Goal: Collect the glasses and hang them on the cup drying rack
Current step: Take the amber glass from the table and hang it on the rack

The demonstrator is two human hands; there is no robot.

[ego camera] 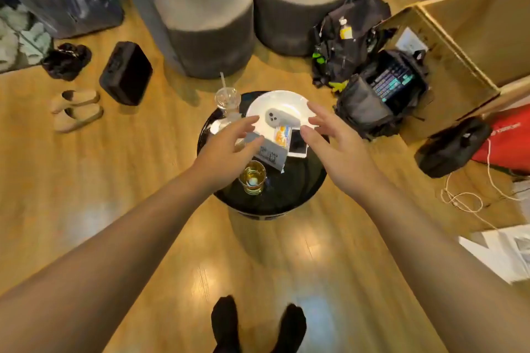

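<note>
— Where are you in this?

— At the collecting, and only the start of it. Both my hands are out over the round black table (pixel 298 189), and neither holds anything: my left hand (pixel 226 149) is spread with loose fingers, my right hand (pixel 335 146) the same, palm down.

— Which glass first?

— The short glass (pixel 253 177), I judge. It stands on the table's near side, just under my left wrist, with amber liquid in it. It is upright, mouth up, long axis vertical.

— And the other?

— A clear cup with a straw (pixel 227 99) stands at the table's far left edge, beyond my left fingers, also upright, straw leaning slightly away from me. Whether it counts as a glass, I can't say.

— What does the next move need?

— Lowering my left hand and closing round the short glass's wall without tipping it, since it isn't empty. The white plate (pixel 289 100) on the table's far side, carrying a phone (pixel 279 118), sits close by, so I'd keep clear of it. No drying rack is in sight.
</note>
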